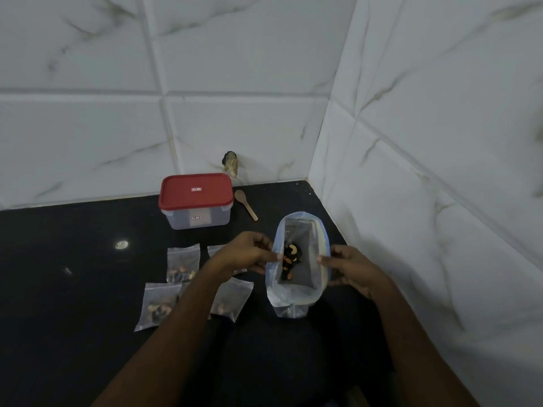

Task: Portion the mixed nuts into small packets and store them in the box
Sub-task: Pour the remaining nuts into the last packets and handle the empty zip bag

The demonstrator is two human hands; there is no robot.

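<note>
A large clear zip bag [308, 251] stands open on the black counter, with a few mixed nuts [289, 257] left at its bottom. My left hand [249, 254] pinches the bag's left rim and my right hand [352, 267] pinches its right rim, holding the mouth wide. Several small filled packets lie left of the bag: one [182, 264] at the back, one [157, 306] in front, one [232, 299] under my left forearm, another partly hidden behind my left hand. A clear box with a red lid [196, 190] stands shut near the wall.
A wooden spoon [245, 204] lies right of the box. A small dark and tan object [230, 163] leans at the wall base. Marble-tiled walls meet in a corner close behind and to the right of the bag.
</note>
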